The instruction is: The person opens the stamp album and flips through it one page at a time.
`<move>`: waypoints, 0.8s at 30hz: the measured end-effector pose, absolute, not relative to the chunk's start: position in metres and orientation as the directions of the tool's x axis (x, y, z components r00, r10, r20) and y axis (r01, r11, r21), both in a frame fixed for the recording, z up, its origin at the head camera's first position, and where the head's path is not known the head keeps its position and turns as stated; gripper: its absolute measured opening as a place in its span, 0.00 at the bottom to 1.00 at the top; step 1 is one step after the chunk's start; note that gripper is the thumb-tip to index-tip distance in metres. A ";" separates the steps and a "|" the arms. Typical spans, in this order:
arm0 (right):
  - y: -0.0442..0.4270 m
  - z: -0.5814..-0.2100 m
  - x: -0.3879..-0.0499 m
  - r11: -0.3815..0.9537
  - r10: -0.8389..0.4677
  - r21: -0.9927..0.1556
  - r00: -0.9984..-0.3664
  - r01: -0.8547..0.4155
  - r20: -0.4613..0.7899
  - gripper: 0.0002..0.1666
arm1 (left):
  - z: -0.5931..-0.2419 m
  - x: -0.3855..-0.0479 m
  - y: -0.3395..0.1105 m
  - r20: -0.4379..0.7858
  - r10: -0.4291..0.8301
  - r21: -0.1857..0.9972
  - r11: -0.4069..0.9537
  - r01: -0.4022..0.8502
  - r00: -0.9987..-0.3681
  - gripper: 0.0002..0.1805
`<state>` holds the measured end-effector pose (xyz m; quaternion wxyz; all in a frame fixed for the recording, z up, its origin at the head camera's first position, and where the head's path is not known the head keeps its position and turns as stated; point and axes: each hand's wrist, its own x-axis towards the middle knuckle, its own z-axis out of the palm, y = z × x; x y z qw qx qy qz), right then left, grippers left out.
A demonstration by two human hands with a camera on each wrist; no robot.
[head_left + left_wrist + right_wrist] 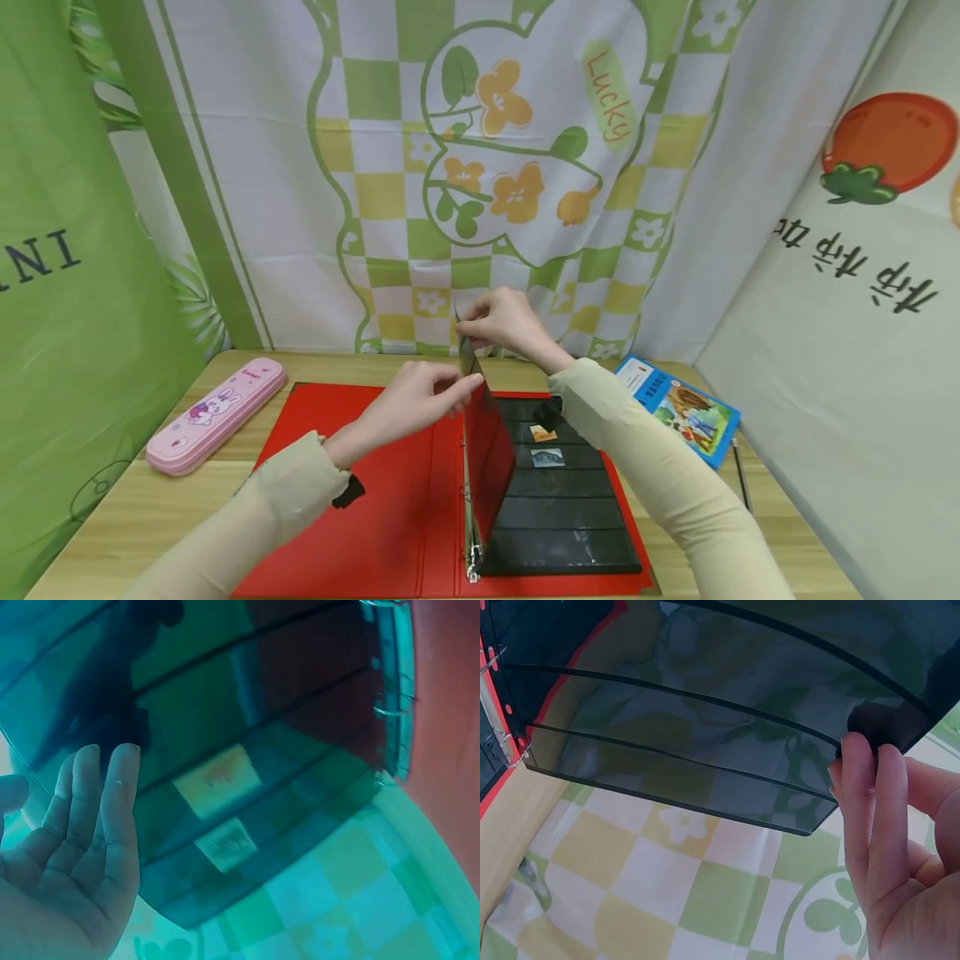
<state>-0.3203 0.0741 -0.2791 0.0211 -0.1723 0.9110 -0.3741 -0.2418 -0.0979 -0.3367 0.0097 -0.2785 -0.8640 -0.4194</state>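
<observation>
A red ring-bound stamp album lies spread on the table. One black pocket page stands upright at the rings, and my right hand pinches its far outer corner. In the right wrist view, the fingers of that hand are at the page's edge. My left hand is left of the raised page with fingers extended; whether it touches the page I cannot tell. On the flat black page to the right are an orange stamp and a greyish stamp. Two stamps also show through the left wrist view, the orange one larger.
A pink pencil case lies left of the album. To the right are a blue picture book and a dark pen or pencil. Patterned curtains hang close behind the wooden table and at both sides.
</observation>
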 end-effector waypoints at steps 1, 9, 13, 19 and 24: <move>0.073 -0.279 -0.320 0.655 -0.333 -0.691 -0.938 -0.305 0.098 0.09 | -0.335 -0.240 -0.096 0.244 0.470 0.729 0.488 0.480 -0.848 0.18; 0.067 -0.282 -0.322 0.635 -0.354 -0.696 -0.927 -0.336 0.125 0.08 | -0.329 -0.231 -0.088 0.232 0.438 0.723 0.520 0.455 -0.869 0.27; 0.067 -0.282 -0.322 0.631 -0.366 -0.692 -0.921 -0.351 0.134 0.09 | -0.329 -0.230 -0.087 0.255 0.420 0.680 0.563 0.470 -0.871 0.27; 0.067 -0.283 -0.321 0.621 -0.392 -0.696 -0.912 -0.361 0.124 0.10 | -0.328 -0.226 -0.091 0.297 0.414 0.683 0.538 0.495 -0.860 0.21; 0.070 -0.282 -0.316 0.614 -0.412 -0.693 -0.903 -0.377 0.125 0.12 | -0.326 -0.221 -0.099 0.313 0.380 0.660 0.572 0.487 -0.870 0.19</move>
